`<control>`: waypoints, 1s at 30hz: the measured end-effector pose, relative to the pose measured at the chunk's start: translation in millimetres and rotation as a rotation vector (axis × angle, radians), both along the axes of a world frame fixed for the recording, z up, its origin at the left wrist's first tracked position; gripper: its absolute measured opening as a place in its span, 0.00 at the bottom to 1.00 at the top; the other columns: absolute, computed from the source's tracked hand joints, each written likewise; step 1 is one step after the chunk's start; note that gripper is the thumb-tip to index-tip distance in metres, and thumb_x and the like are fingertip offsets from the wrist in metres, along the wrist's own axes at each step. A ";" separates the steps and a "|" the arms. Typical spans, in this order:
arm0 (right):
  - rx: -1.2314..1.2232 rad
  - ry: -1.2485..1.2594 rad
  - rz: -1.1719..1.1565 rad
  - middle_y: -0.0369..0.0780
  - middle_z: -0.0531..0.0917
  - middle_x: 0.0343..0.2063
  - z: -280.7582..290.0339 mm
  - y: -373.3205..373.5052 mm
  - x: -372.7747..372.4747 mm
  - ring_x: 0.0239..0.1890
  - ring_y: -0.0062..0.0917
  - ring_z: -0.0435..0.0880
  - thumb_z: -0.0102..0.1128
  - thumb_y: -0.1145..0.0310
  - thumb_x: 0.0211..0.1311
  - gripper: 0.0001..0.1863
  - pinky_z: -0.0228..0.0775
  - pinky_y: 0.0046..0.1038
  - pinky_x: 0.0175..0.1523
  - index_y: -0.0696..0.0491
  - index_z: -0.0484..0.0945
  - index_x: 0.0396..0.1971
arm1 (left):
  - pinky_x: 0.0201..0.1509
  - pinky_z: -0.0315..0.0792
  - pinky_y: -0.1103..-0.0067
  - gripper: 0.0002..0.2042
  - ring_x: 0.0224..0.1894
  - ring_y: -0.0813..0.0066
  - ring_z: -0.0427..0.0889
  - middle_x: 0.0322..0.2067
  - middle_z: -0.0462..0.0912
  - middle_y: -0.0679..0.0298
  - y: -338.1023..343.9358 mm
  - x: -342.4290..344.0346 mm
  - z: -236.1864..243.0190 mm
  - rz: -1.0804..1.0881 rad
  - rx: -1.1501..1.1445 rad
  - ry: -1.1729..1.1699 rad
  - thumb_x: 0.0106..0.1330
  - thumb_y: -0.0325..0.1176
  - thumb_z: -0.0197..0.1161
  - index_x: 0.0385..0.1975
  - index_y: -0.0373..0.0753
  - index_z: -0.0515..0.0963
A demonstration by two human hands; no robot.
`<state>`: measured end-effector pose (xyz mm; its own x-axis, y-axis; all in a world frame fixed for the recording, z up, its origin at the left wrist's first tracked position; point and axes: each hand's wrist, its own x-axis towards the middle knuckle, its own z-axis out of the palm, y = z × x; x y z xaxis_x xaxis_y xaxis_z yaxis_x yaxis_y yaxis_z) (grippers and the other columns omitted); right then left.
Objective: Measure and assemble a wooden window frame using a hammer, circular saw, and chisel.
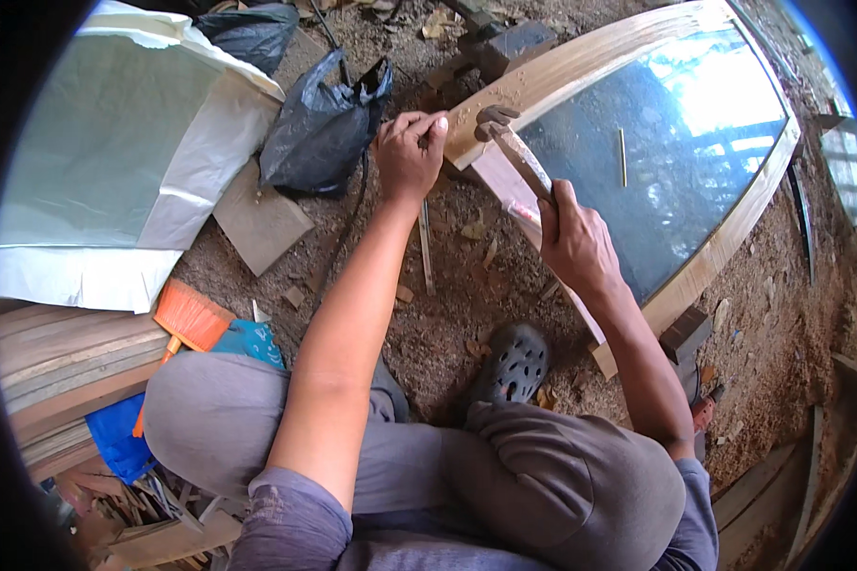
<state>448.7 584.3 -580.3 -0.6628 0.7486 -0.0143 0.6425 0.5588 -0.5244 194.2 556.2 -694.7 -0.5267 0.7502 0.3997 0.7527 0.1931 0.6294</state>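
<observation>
My right hand (581, 238) is wrapped round the wooden handle of a claw hammer (524, 157). The hammer's dark head lies over the near left corner of a wooden frame (505, 100), which surrounds a glass pane (638, 181). Just left of that corner is my left hand (411, 157), its fingers curled closed; what they hold, if anything, is hidden. A thin brass-coloured rod (624, 157) rests on the glass. On the frame's pinkish near rail lies a small clear and red item (522, 211), partly behind my right hand.
Black plastic bags (319, 128) and a wrapped glass sheet (114, 152) are at the left. Below them are stacked boards (76, 366) and an orange broom (190, 314). Dark blocks (514, 48) sit by the frame. Wood shavings cover the ground around my clog (519, 362).
</observation>
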 end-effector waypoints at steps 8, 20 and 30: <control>0.024 0.098 -0.084 0.49 0.74 0.14 -10.7 -2.7 7.8 0.14 0.46 0.77 0.50 0.69 0.75 0.06 0.67 0.48 0.22 0.56 0.66 0.42 | 0.54 0.71 0.65 0.12 0.45 0.60 0.82 0.38 0.87 0.67 5.2 -7.7 9.0 -0.059 0.009 -0.027 0.69 0.46 0.61 0.39 0.51 0.89; -0.271 -0.079 -0.054 0.48 0.81 0.37 -22.4 -122.4 57.9 0.39 0.44 0.84 0.65 0.68 0.57 0.28 0.77 0.42 0.42 0.50 0.72 0.60 | 0.50 0.78 0.67 0.16 0.45 0.53 0.87 0.39 0.88 0.51 27.1 -19.4 59.2 -0.188 -0.454 -0.289 0.65 0.45 0.65 0.44 0.42 0.87; 0.039 -0.047 0.001 0.43 0.80 0.38 -45.6 -116.0 39.7 0.43 0.37 0.82 0.60 0.71 0.58 0.23 0.77 0.38 0.44 0.52 0.75 0.56 | 0.62 0.72 0.70 0.19 0.54 0.60 0.83 0.50 0.86 0.55 19.0 12.8 94.7 -0.205 -0.208 -0.144 0.67 0.39 0.69 0.53 0.35 0.82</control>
<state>488.3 468.3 -626.0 -0.6629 0.7486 -0.0162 0.6652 0.5788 -0.4717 206.9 575.3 -600.0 -0.3961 0.9043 0.1594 0.6956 0.1822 0.6950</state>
